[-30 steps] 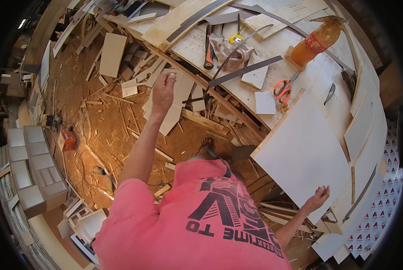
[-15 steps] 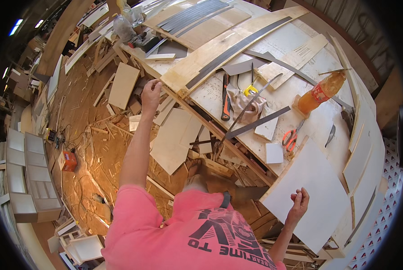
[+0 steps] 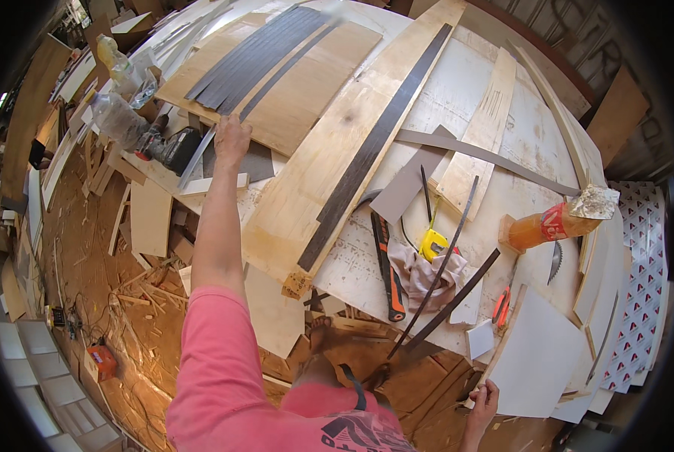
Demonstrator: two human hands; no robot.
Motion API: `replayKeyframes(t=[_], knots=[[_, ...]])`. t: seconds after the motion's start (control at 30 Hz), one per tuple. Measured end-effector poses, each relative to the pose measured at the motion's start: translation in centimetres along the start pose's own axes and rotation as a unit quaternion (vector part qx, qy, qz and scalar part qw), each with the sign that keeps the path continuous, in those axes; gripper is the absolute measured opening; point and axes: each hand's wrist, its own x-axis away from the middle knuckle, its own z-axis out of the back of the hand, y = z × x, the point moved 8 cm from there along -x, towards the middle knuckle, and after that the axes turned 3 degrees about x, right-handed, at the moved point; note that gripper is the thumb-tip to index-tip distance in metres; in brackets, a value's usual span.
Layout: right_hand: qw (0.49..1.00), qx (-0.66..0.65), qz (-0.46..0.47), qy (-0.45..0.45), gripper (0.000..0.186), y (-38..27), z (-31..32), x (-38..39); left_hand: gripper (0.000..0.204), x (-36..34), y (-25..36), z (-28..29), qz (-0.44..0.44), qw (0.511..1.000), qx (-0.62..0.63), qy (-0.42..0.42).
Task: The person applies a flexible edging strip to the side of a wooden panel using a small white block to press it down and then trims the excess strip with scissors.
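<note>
My left hand (image 3: pixel 233 142) reaches over the bench to the near end of several dark edging strips (image 3: pixel 258 56) on a plywood sheet (image 3: pixel 299 98). Its fingers are closed at the strip ends, but whether one is pinched between them is hidden. Low on the right, my right hand (image 3: pixel 485 399) is curled at the near corner of a white board (image 3: pixel 540 354); what it grips, if anything, does not show. Another dark strip (image 3: pixel 378 151) lies along a long plywood plank (image 3: pixel 307 203) between the hands.
Mid-bench lie a hammer (image 3: pixel 388 267), yellow tape measure (image 3: pixel 433 245), cloth (image 3: pixel 427 279) and orange-handled scissors (image 3: pixel 502 306). An orange liquid bottle (image 3: pixel 544 227) leans at right, near a saw blade (image 3: pixel 556 262). A cordless drill (image 3: pixel 167 149) sits far left. Wood scraps (image 3: pixel 152 297) litter the floor.
My left hand has gone forward from beside the bench edge to the strips on the plywood sheet. My right hand has dropped from above the white board to its near corner. The view has shifted.
</note>
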Motion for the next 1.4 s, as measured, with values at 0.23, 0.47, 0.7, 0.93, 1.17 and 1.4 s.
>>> replayKeyframes(t=[0.23,0.47,0.7,0.93,1.17,1.4], knots=[[0.998,0.053,-0.033,0.011,0.026,-4.8,-2.6,1.1,0.031,-3.8,-1.3,-2.8,0.012,0.990,-0.137,0.039],[0.999,0.025,-0.034,0.010,0.026,-4.6,-4.6,0.8,0.028,-5.7,-3.2,-4.4,0.033,0.991,-0.128,-0.012],[0.998,0.017,-0.052,0.012,0.028,-3.8,-5.5,1.2,0.037,-7.4,-4.6,-4.8,0.102,0.990,-0.094,-0.039],[0.998,0.019,-0.048,0.024,0.028,-3.9,-5.4,1.9,0.031,-8.7,-5.8,-5.7,0.118,0.984,0.022,-0.131],[0.999,-0.002,-0.044,0.018,0.027,-2.7,-5.9,1.4,0.017,-10.6,-8.2,-7.1,0.166,0.942,0.215,-0.195],[0.999,-0.010,-0.052,0.013,0.026,-4.1,-6.9,2.1,0.004,-16.0,3.5,6.4,0.119,0.717,0.686,-0.034]])
